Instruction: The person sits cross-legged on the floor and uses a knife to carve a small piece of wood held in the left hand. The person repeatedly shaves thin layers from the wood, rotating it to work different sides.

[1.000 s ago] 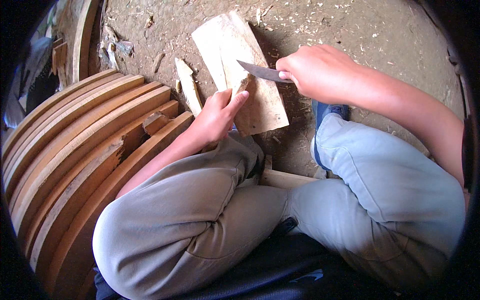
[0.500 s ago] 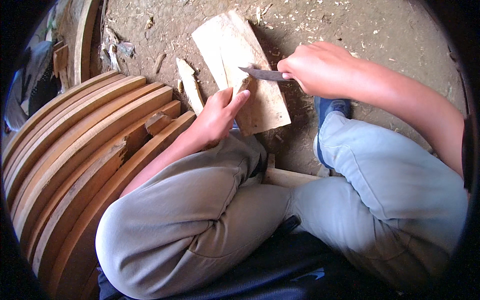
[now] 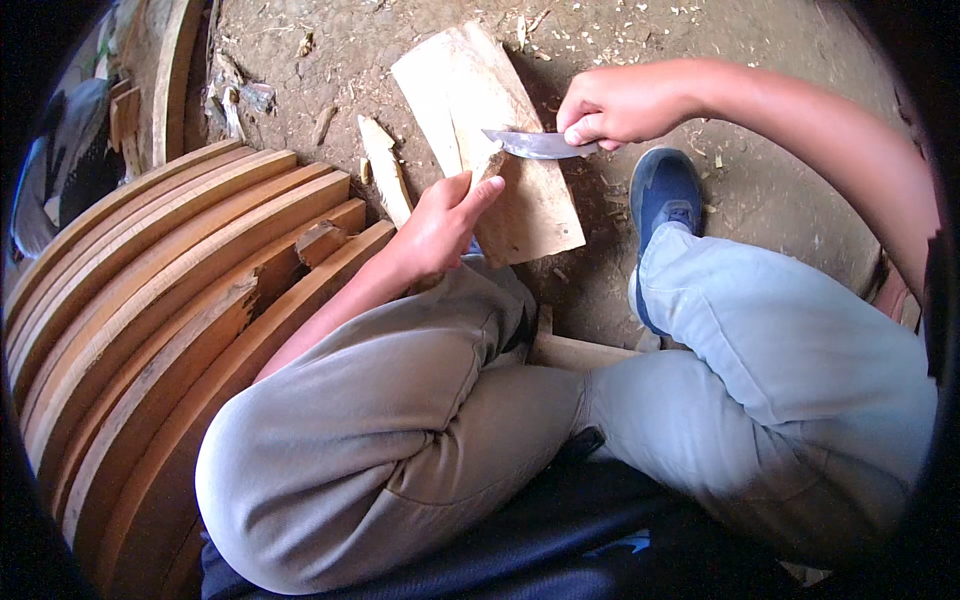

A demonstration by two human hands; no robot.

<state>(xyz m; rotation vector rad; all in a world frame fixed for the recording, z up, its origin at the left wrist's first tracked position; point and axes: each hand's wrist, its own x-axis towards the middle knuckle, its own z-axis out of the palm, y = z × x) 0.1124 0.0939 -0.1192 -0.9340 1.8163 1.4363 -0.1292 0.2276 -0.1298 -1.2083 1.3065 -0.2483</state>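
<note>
In the head view, the left hand [image 3: 440,225] is wrapped around a short, rough stick of pale yellowish wood [image 3: 486,168], its fingers closed on it and its thumb lying along the side toward the upper end. The stick sticks up out of the fist at a slant, leaning a little to the right. Its front face is light and fairly smooth; its right side is browner and uneven, and its top end looks ragged. The lower part is mostly hidden by the hand.

The right hand [image 3: 615,108] is closed too, fingers curled tightly around the handle of a grey metal knife with a curved, pointed blade [image 3: 545,145]; the handle itself is covered. The blade lies nearly level, shiny along its flat, pointing left, with its tip over the stick's top end. Whether it touches the wood cannot be told.

Behind both is a broad, pale wooden board [image 3: 535,205], brightly lit at upper left, tan at lower right, with small dark specks near its bottom corner. A long, pale wood splinter [image 3: 384,168] lies just left of it on the brown dirt ground [image 3: 790,120], where shavings are scattered. Curved brown planks [image 3: 200,275] stand in a row beside the left forearm.
</note>
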